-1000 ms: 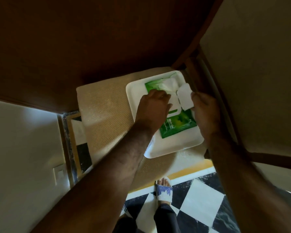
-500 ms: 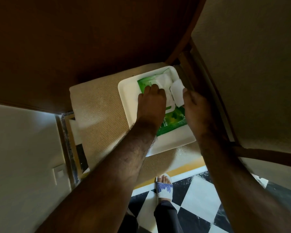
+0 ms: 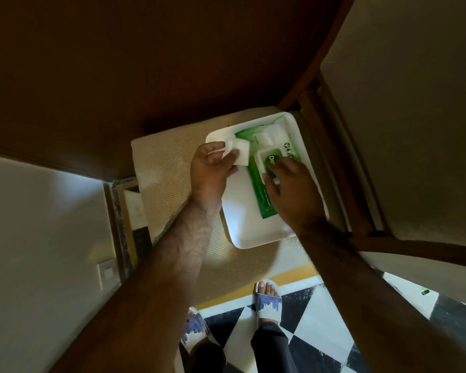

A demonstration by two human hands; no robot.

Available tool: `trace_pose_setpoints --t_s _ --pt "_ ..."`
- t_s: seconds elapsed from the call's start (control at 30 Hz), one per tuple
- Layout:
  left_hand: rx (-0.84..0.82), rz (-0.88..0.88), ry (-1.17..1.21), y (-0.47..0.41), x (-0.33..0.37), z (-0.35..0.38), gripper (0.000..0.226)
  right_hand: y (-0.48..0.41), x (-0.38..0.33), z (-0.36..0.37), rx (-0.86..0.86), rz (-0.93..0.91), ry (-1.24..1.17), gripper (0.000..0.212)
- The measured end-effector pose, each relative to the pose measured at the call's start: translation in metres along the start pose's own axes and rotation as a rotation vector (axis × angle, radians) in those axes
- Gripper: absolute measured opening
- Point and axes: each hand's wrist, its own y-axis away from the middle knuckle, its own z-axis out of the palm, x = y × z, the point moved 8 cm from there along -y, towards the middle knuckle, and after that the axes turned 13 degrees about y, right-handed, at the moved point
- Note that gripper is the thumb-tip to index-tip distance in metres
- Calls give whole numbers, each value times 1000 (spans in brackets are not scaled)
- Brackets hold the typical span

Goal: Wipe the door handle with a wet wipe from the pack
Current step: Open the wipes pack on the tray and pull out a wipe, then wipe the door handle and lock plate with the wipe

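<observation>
A green pack of wet wipes (image 3: 264, 196) lies in a white tray (image 3: 244, 224) on a beige cushioned stool (image 3: 170, 168). My left hand (image 3: 210, 170) holds a folded white wet wipe (image 3: 237, 153) just left of the pack, above the tray's far left corner. My right hand (image 3: 293, 189) rests flat on the pack, fingers pressing on its white flip lid (image 3: 267, 160), which lies down over the opening. The door handle is not in view.
A dark brown wooden door (image 3: 145, 63) fills the top. Its frame (image 3: 342, 162) runs down the right beside a cream wall (image 3: 414, 117). A pale wall with a switch plate (image 3: 106, 273) is at left. My sandalled feet (image 3: 268, 300) stand on black-and-white floor tiles.
My left hand has drawn a wipe out of the pack and moved left with it. My right hand let the lid flap down and now presses on it.
</observation>
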Motion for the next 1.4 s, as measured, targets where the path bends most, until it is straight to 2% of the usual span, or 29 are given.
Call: trace_pose_setpoints --t_s 0.07,0.23,0.27,0.3,0.37,0.4,0.43,0.5,0.7,0.83,0.9,0.97,1.07,1.13,1.2,1.33,1.4 --pt "-5 -10 2 0 1 -7 25 3 -3 8 -40 -8 122 44" --pt "-80 5 -13 7 11 -18 15 -12 -14 3 -77 45 222 44" --pt "-87 -7 8 9 14 -20 15 -15 -17 -2 -78 80 121 41" --pt "-101 -24 39 12 18 -22 16 -18 -19 -9 -76 145 -100 37" --pt "-145 -56 97 19 27 -24 15 -16 -25 -12 -145 359 -832 25" --pt "-167 -61 120 23 34 -26 14 -13 -37 -11 -218 409 -1181 21" --pt "-189 -61 140 27 41 -28 14 -12 -49 -15 -275 379 -1382 19" --pt "-228 -48 162 36 59 -33 15 -7 -73 -28 -363 287 -1508 16" --pt "-313 8 186 72 125 -52 27 2 -121 -73 -460 210 -1518 15" --pt "-370 26 202 101 168 -67 32 13 -163 -106 -591 123 -1524 13" --pt "-388 4 230 114 191 -80 26 17 -183 -126 -594 39 -1437 16" --pt "-399 -17 240 130 221 -96 30 20 -205 -157 -495 -103 -1199 16" --pt "-382 56 -90 144 269 -109 43 23 -241 -207 -302 -359 -777 17" --pt "-399 136 -360 156 304 -110 35 27 -270 -238 -242 -504 -576 13" --pt "-418 181 -508 167 337 -109 21 30 -295 -268 -182 -598 -405 11" --pt "-376 265 -676 184 399 -118 7 38 -338 -313 -127 -643 -280 7" --pt "-337 314 -730 194 419 -119 7 38 -349 -320 -152 -558 -327 10"
